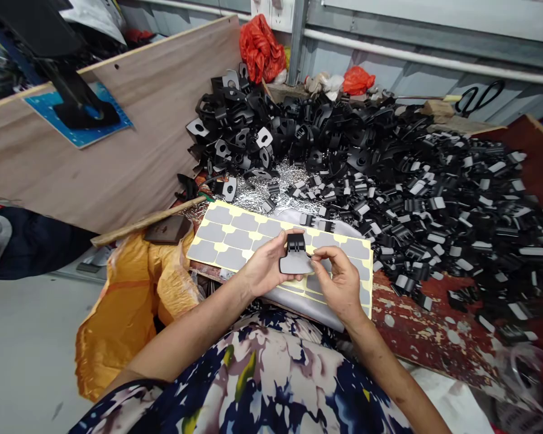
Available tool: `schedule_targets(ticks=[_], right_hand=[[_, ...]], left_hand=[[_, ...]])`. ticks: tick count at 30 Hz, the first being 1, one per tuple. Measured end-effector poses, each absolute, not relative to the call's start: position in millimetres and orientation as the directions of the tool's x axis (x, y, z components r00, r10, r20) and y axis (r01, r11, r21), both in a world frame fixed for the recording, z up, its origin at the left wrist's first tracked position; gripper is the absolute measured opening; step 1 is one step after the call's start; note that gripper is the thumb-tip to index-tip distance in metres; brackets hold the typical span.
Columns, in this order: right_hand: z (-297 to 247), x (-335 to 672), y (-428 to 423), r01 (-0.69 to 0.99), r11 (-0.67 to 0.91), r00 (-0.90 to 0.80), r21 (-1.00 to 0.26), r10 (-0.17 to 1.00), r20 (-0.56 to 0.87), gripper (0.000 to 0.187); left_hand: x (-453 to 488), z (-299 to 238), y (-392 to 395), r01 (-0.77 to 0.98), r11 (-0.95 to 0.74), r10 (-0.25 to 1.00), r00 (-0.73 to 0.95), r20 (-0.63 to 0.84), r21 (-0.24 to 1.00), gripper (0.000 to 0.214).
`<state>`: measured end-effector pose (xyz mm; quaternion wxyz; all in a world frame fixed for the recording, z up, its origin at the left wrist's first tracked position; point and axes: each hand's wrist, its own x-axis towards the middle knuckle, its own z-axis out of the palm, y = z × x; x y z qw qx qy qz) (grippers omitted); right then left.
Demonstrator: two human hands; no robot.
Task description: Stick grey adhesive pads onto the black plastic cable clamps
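Observation:
A black plastic clip-like part (295,243) with a wide grey face is gripped by my left hand (268,265), its fingers behind and thumb at the side. My right hand (341,280) pinches at the right edge of the grey pad (296,264) on that part. Whether the pad's corner is lifted I cannot tell. Under both hands lies a yellow-backed sheet of grey stickers (235,238), its rows of rounded shapes partly hidden by my hands. Two small black hinged pieces (317,222) rest at the sheet's far edge.
Large black parts (308,132) are heaped behind the sheet, beside loose metal springs (253,191). Small black pieces with grey pads (438,205) spread rightward over the worn red table (402,319). A wooden board (154,114) stands at left, above a wooden stick (147,221) and yellow sack (117,307).

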<state>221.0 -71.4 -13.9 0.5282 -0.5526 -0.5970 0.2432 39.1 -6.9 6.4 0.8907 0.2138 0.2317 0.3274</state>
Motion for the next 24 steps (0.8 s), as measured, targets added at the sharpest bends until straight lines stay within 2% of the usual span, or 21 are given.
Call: schedule_targets(ticks=[14,24], right_hand=[[-13,214,-71,0.439,0.293,0.157,-0.850,0.906,0.393,0.012],[-23,216,-69,0.279,0.229,0.230,-0.933,0.927,0.296,0.013]], left_hand=[[35,1,-8,-0.482,0.681,0.691,0.672,-0.267,0.551,0.042],[35,-4,-8,-0.477,0.692,0.688,0.664,-0.294,0.542,0.043]])
